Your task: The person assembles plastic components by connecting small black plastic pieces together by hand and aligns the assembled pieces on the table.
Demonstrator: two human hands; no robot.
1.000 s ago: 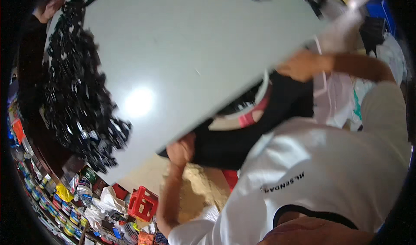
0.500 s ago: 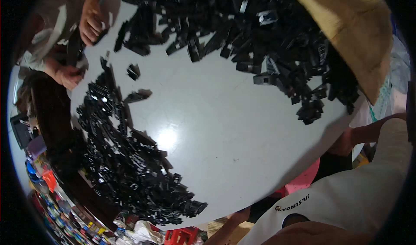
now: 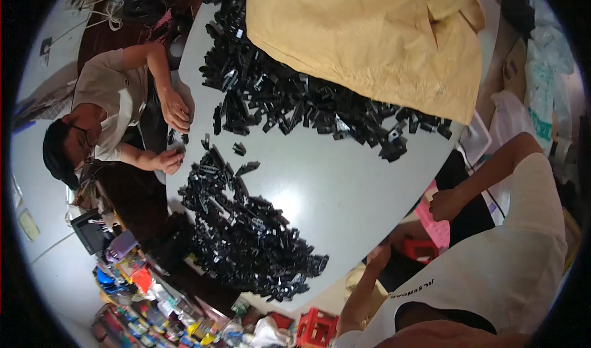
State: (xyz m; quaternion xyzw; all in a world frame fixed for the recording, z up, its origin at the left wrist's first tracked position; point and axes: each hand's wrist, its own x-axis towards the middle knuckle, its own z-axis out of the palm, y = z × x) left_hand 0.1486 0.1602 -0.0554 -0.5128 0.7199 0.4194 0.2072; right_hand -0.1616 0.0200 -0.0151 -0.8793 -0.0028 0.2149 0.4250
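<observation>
Both my hands are at the lower right, off the edge of the white table (image 3: 345,188). My right hand (image 3: 447,204) is curled into a fist beside a pink plastic stool (image 3: 434,222), with nothing seen in it. My left hand (image 3: 378,259) hangs lower, near my dark trousers, and its fingers are in shadow. On the table lies a long pile of small black plastic parts (image 3: 246,243). A second heap of black parts (image 3: 295,102) spreads from under a tan sack (image 3: 369,34). Two loose black pieces (image 3: 239,148) lie between the piles.
Across the left edge sits a co-worker (image 3: 101,89), with one hand (image 3: 176,114) on the table edge and small dark pieces near the fingers. Red stools (image 3: 317,328) stand at the bottom. Colourful packages (image 3: 141,314) fill the lower left. Plastic bags (image 3: 548,83) lie at the right.
The view has shifted and widened, so the co-worker and more of the sack show. My right hand has come away from the table edge, and my left hand now shows. The loose pieces look unmoved.
</observation>
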